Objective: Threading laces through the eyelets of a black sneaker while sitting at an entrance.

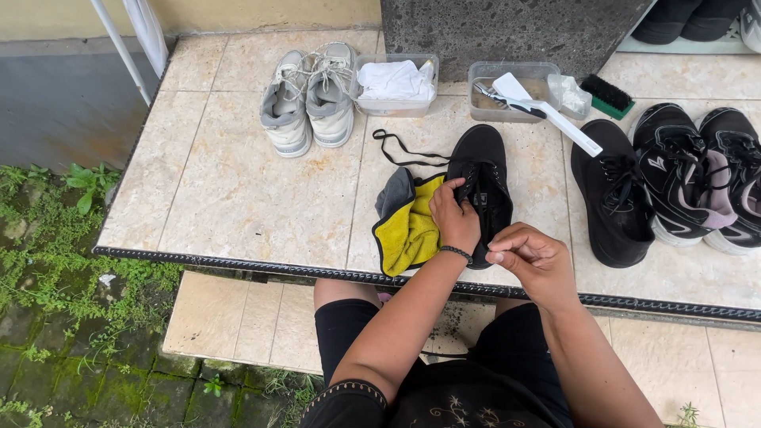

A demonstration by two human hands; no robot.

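A black lace-up shoe (481, 170) lies on the tiled ledge (246, 198), toe pointing away from me. My left hand (453, 218) rests on the shoe's lacing, fingers pinching at the eyelets. My right hand (537, 261) hovers at the shoe's heel, thumb and fingers pinched on a thin black lace end. A yellow and grey cloth (406, 222) lies beside the shoe on its left. A loose black shoelace (404, 150) curls on the tiles beyond the cloth.
A grey-white pair of sneakers (309, 99) stands at the back left. Two clear tubs hold a white rag (394, 81) and a white brush (547, 111). Another black shoe (612, 194), black-and-pink sneakers (697, 174) and a green-backed black scrub brush (607, 95) sit right.
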